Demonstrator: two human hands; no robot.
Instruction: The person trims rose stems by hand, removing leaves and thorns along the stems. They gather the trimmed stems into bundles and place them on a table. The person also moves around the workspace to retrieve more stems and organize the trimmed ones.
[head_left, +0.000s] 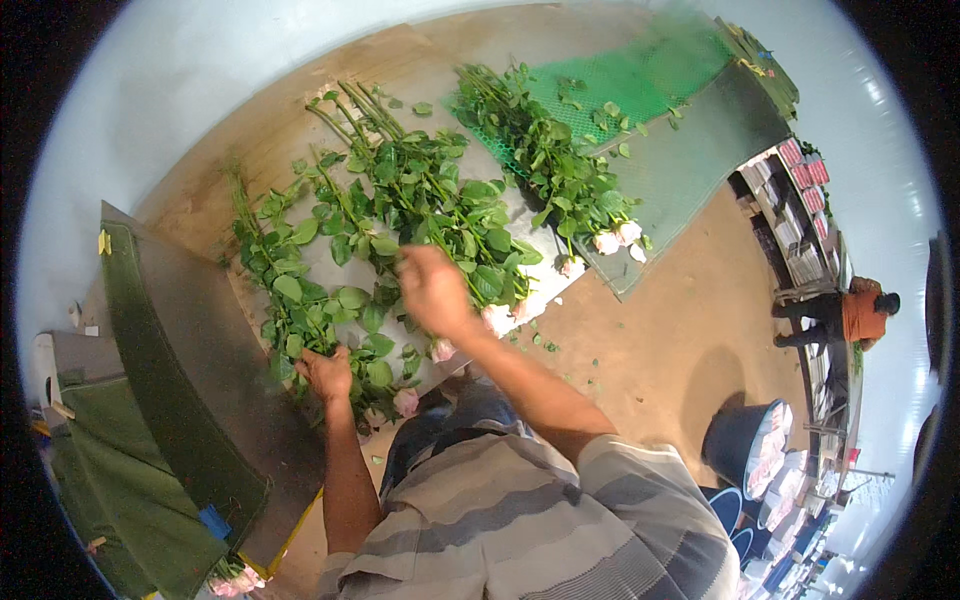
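Observation:
Long-stemmed pale pink roses lie in leafy groups on a light grey tabletop (319, 259), with blooms towards me and cut stems away. My left hand (328, 373) is closed on stems in the left group of roses (289, 289), its fingertips partly lost in the leaves. Blurred, my right hand (433, 291) is over the near-left side of the middle group of roses (442, 199); whether it grips a stem cannot be told. Pink blooms (406, 403) hang near the table's front edge, below and right of my left hand. A third group of roses (562, 169) lies farther right.
Green mesh (637, 82) spreads under the right-hand roses. A board with green cloth (172, 337) stands close on my left. Loose leaves (551, 346) litter the floor. Tubs of wrapped flowers (742, 442), a shelf (787, 217) and a person in orange (862, 315) are to the right.

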